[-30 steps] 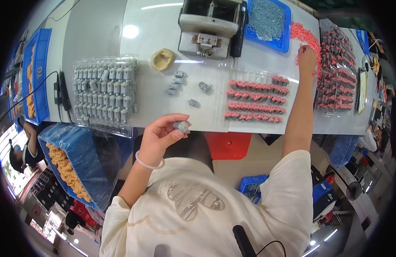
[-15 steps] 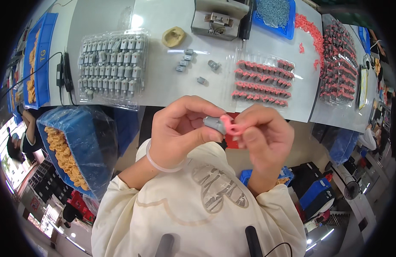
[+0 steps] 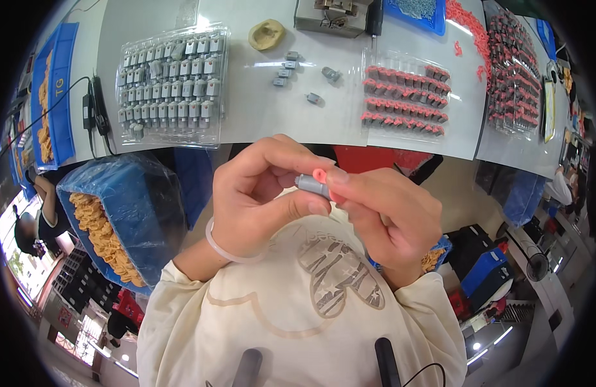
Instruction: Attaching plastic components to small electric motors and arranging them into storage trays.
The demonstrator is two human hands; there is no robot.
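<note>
In front of my chest, my left hand [image 3: 252,200] pinches a small grey motor [image 3: 311,185] between thumb and fingers. A coral-pink plastic piece [image 3: 320,174] sits at the motor's right end. My right hand [image 3: 391,216] closes its thumb and index finger on that piece, covering much of it. Beyond my hands, several loose grey motors [image 3: 313,99] lie on the white table. A clear tray [image 3: 181,138] of bare motors is at the left. Another clear tray [image 3: 365,77], to the right, holds rows of motors with pink pieces on them.
At the table's far side are a yellowish lump [image 3: 267,35], a metal fixture [image 3: 327,23] and a blue tray [image 3: 433,24] of small screws. Loose pink pieces [image 3: 467,24] and stacked filled trays [image 3: 512,77] lie right. A plastic-lined blue bin [image 3: 149,213] of tan parts stands left.
The pink piece has turned and now sits closer against the motor. My right fingers have moved left over it. The view has shifted, so the table appears higher.
</note>
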